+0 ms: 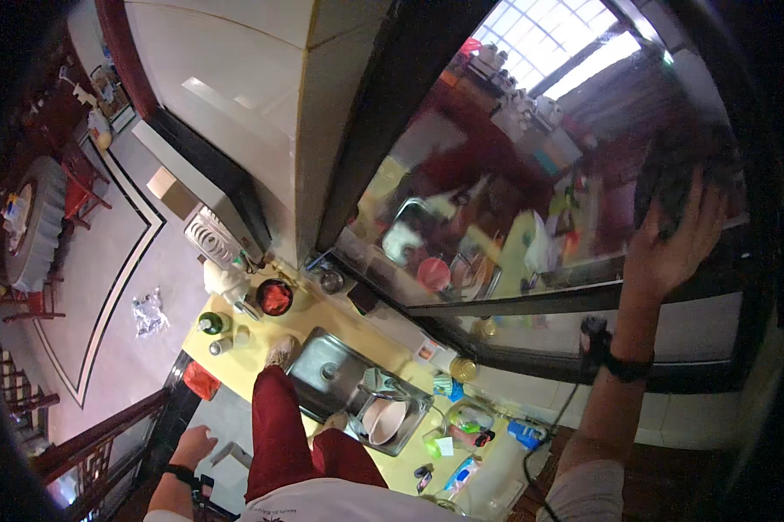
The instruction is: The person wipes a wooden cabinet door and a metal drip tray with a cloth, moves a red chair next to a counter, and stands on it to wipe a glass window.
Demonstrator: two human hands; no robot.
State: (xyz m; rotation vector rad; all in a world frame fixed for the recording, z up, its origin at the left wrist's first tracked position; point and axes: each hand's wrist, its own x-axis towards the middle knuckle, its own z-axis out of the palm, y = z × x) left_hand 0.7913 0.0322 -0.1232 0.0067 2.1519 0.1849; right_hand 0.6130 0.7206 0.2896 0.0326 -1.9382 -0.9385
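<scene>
My right hand [675, 245] presses a dark cloth [675, 176] flat against a window pane [561, 215] at the upper right; the pane looks streaked and shows reflections. My left hand [194, 449] hangs at the lower left, away from the window, with nothing visible in it; its fingers are partly curled. Both wrists wear dark straps. My feet, in light shoes, are up on the yellow countertop beside the steel sink [330, 372].
Below me the sink holds pale bowls [386, 421]. A pan with red contents [275, 297], a green bottle [210, 323] and a metal can [219, 346] stand near the counter's left end. A gold-lidded jar [463, 369] sits by the window. A cable hangs near my right arm.
</scene>
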